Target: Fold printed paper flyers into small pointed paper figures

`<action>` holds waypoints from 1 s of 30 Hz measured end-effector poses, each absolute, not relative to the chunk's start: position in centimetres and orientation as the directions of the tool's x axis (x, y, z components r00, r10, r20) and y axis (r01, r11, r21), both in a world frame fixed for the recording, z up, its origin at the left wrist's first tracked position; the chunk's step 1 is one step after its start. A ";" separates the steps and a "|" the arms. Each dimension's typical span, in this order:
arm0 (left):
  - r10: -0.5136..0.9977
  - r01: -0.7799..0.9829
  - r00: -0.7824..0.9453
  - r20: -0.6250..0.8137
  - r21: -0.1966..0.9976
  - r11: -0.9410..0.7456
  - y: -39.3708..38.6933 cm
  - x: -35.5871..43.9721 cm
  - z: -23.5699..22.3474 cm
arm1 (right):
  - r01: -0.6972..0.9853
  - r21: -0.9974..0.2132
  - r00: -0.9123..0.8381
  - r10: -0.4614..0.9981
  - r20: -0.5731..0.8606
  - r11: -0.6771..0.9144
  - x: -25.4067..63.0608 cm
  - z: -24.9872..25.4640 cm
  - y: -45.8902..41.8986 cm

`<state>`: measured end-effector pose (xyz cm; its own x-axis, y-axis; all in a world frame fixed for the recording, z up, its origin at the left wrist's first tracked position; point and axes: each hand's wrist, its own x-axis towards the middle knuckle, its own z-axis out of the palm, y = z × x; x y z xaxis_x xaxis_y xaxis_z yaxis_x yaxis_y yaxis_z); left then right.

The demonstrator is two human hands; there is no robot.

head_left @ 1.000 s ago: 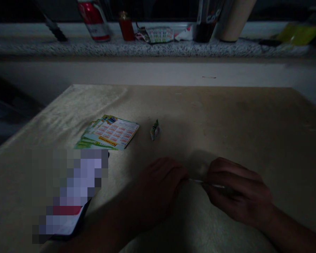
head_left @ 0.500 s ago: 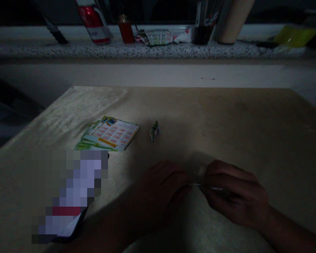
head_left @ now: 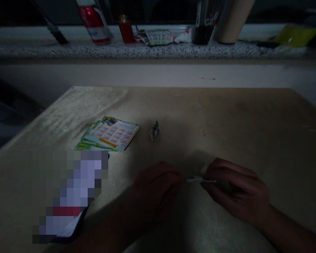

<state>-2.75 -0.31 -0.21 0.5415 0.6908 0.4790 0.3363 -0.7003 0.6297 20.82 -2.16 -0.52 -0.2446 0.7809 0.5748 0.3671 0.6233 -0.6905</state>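
Strip (head_left: 195, 179): thin, pale, roughly level, seen nearly edge-on. Spans gap between left hand (head_left: 156, 184) and right hand (head_left: 237, 191), pinched in both; left end hidden, right tip visible. Material unclear, dark.

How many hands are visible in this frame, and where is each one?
2: the left hand is over the near middle of the table, and the right hand is just to its right, with a thin pale strip between their fingers. No other hand shows.
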 end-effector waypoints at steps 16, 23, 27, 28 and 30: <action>0.701 0.311 0.586 0.407 0.686 -0.658 -0.2 -2.9 0.0 | 0.371 -0.653 -0.276 0.750 0.601 0.660 21.2 -0.3 -2.0; 0.746 0.378 0.586 0.315 0.708 -0.596 -0.5 -2.7 -0.2 | 0.346 -0.643 -0.291 0.730 0.619 0.683 21.0 -0.3 -2.0; 0.754 0.401 0.605 0.257 0.720 -0.567 -0.4 -2.6 -0.2 | 0.341 -0.667 -0.298 0.749 0.592 0.663 20.8 -0.3 -2.2; 0.758 0.408 0.601 0.252 0.719 -0.563 -0.5 -2.6 -0.2 | 0.345 -0.668 -0.304 0.752 0.585 0.659 20.8 -0.3 -2.3; 0.757 0.401 0.598 0.262 0.720 -0.566 -0.5 -2.5 -0.2 | 0.342 -0.675 -0.314 0.756 0.574 0.654 20.7 -0.2 -2.3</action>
